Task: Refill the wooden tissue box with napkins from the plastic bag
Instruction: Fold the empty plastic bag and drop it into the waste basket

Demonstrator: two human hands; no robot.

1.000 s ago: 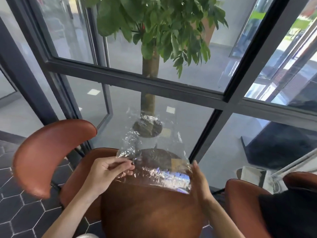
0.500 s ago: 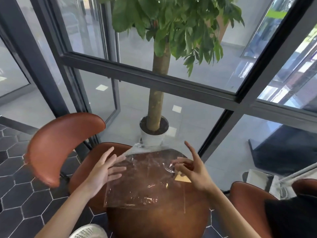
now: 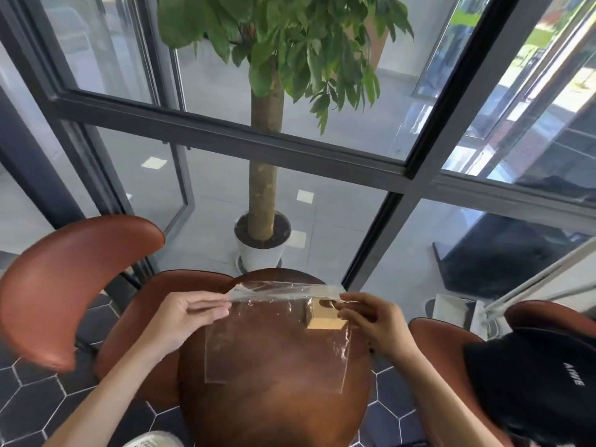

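Observation:
A clear plastic bag (image 3: 274,343) lies flat on the round brown table (image 3: 274,411). It looks empty; no napkins show inside it. My left hand (image 3: 190,317) pinches the bag's far left corner. My right hand (image 3: 371,317) pinches the far right corner, and the bag's far edge is lifted and stretched between them. A small light wooden tissue box (image 3: 324,316) stands on the table by my right fingers, partly under the plastic.
Brown leather chairs stand around the table: one at the left (image 3: 74,285), one at the right (image 3: 451,346). A black cap (image 3: 541,382) sits at the lower right. A potted tree (image 3: 263,240) stands on the floor behind the table, in front of the glass wall.
The bag was held up a second ago, then laid flat on the table. Both hands now grip its far corners and lift that edge. The view has tilted down.

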